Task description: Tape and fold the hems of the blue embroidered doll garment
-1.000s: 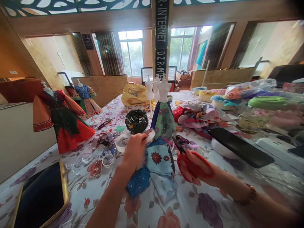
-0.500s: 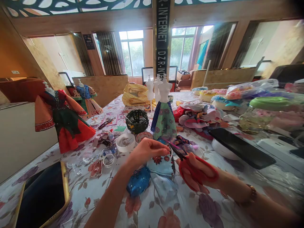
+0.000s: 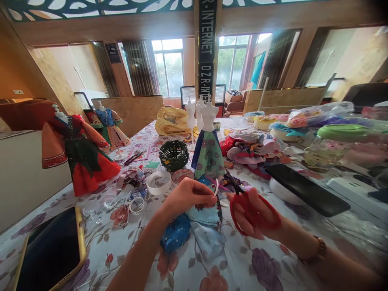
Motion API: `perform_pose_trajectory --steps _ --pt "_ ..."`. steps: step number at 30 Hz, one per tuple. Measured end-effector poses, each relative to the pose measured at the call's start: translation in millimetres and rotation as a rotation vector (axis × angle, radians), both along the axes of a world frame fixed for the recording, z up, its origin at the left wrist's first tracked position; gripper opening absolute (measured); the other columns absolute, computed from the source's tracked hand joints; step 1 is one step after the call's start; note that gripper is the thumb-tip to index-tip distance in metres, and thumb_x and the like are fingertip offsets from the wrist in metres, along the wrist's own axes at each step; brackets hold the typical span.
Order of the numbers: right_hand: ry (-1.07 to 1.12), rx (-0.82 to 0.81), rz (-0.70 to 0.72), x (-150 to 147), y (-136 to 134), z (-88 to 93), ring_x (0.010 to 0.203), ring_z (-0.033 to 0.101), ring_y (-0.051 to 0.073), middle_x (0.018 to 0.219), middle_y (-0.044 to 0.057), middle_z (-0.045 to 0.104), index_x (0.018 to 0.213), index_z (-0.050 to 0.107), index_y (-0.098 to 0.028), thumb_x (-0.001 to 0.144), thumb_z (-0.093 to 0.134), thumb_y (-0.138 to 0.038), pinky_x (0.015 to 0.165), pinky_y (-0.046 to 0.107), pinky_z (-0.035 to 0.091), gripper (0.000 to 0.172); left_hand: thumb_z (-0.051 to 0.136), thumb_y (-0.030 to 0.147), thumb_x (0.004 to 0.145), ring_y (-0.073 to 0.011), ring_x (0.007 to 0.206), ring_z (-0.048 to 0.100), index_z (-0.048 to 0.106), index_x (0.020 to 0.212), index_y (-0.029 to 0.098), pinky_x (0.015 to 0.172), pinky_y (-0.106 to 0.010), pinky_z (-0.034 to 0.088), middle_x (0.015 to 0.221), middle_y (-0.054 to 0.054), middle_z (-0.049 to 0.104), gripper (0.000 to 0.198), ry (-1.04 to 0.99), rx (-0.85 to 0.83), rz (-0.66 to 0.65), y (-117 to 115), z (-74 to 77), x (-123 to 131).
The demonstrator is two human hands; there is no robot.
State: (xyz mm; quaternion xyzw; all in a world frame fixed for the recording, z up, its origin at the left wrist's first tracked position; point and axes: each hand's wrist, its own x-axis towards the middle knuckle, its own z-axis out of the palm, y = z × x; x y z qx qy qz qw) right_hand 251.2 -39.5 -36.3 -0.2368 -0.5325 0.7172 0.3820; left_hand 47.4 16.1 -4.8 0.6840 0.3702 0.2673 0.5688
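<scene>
My left hand (image 3: 189, 196) is closed in a pinch on a thin white strip (image 3: 216, 187), whose free end curls upward. It hovers over a light-blue doll garment (image 3: 209, 217) with red flower trim, lying beside a shiny blue beaded piece of fabric (image 3: 175, 233). In my right hand (image 3: 250, 214) are red-handled scissors (image 3: 238, 190), their dark blades pointing up and left, apart from the strip. A small pale piece (image 3: 224, 202) shows between the hands. Behind them stands a white dress form (image 3: 209, 117) in a green floral skirt (image 3: 209, 155).
A green woven basket (image 3: 173, 155), a white tape roll (image 3: 158, 182) and beads are left of centre. A phone (image 3: 51, 250) lies front left; another dark phone (image 3: 306, 190) is at right. Fabric scraps (image 3: 251, 147) are heaped behind. Dressed doll forms (image 3: 80, 149) stand left.
The scissors have moved right and slightly up, away from the strip in my left hand. The strip's end now curls up instead of hanging by the blades.
</scene>
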Motion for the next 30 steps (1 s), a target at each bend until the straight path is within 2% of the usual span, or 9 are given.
perform_pose_trajectory --steps 2,5,8,11,13,16,23,25,30 --pt "-0.008 0.084 -0.168 -3 1 3.3 0.031 0.038 0.006 0.045 -0.005 0.051 0.067 0.047 -0.021 0.077 0.04 -0.077 0.035 0.02 0.031 0.058 0.077 0.034 0.065 -0.0085 0.052 0.057 0.074 0.071 0.014 0.05 -0.019 0.044 0.062 -0.002 0.069 0.021 -0.008 -0.002 0.014 1 -0.9 -1" --pt "-0.075 0.186 -0.44 -6 3 8.1 0.046 0.049 0.009 0.057 -0.003 0.059 0.07 0.051 -0.02 0.077 0.061 -0.061 0.044 0.021 0.038 0.042 0.074 0.035 0.066 -0.0101 0.054 0.059 0.074 0.075 0.014 0.052 -0.021 0.047 0.066 -0.003 0.072 0.023 0.062 0.076 0.064 2 -2.0 -2" --pt "-0.198 0.26 -0.729 -4 10 8.5 0.052 0.05 0.01 0.068 -0.002 0.061 0.084 0.056 -0.022 0.074 0.07 -0.048 0.045 0.022 0.039 0.032 0.072 0.035 0.068 -0.0119 0.056 0.062 0.074 0.077 0.014 0.055 -0.022 0.05 0.07 -0.004 0.073 0.023 0.154 0.18 0.106 2 -2.2 -3" --pt "-0.449 0.411 -0.98 6 19 3.1 0.06 0.057 0.016 0.076 0.003 0.064 0.093 0.053 -0.022 0.079 0.062 -0.05 0.052 0.029 0.047 0.033 0.072 0.033 0.069 -0.0139 0.059 0.064 0.074 0.076 0.015 0.057 -0.023 0.05 0.07 -0.004 0.074 0.02 0.223 0.279 0.121 3 -1.8 -3" --pt "-0.773 0.611 -1.085 14 25 -2.0 0.069 0.063 0.021 0.083 0.007 0.067 0.099 0.054 -0.021 0.084 0.053 -0.047 0.061 0.034 0.051 0.03 0.071 0.03 0.07 -0.0149 0.061 0.064 0.074 0.074 0.017 0.06 -0.024 0.05 0.069 -0.003 0.073 0.014 0.295 0.39 0.14 3 -1.5 -3" --pt "-1.098 0.82 -1.115 19 28 -9.5 0.078 0.065 0.027 0.097 0.014 0.065 0.103 0.057 -0.018 0.087 0.046 -0.043 0.068 0.04 0.051 0.032 0.07 0.02 0.069 -0.015 0.063 0.061 0.074 0.068 0.019 0.065 -0.025 0.047 0.066 -0.002 0.07 0.004 0.388 0.545 0.18 4 -1.9 -1" --pt "-1.314 0.908 -1.094 23 29 -15.3 0.089 0.06 0.033 0.105 0.02 0.059 0.111 0.056 -0.014 0.088 0.04 -0.025 0.075 0.046 0.049 0.03 0.06 0.01 0.075 -0.0155 0.067 0.057 0.072 0.07 0.017 0.069 -0.026 0.042 0.07 -0.002 0.064 0.015 0.446 0.702 0.202 3 -5.0 -2" --pt "-1.367 0.911 -1.089 30 30 -14.2 0.088 0.059 0.035 0.1 0.022 0.06 0.107 0.057 -0.012 0.086 0.037 -0.021 0.075 0.049 0.047 0.03 0.06 0.01 0.075 -0.0159 0.069 0.058 0.072 0.071 0.017 0.07 -0.026 0.042 0.072 -0.003 0.065 0.015 0.436 0.694 0.199 3 -4.6 -2" --pt "-1.4 0.874 -1.06 43 32 -13.1 0.074 0.057 0.037 0.071 0.022 0.061 0.077 0.061 -0.017 0.087 0.032 -0.023 0.063 0.05 0.046 0.032 0.064 0.017 0.075 -0.0164 0.07 0.062 0.074 0.074 0.018 0.07 -0.025 0.046 0.075 -0.003 0.07 0.011 0.359 0.568 0.183 2 -1.1 -1"
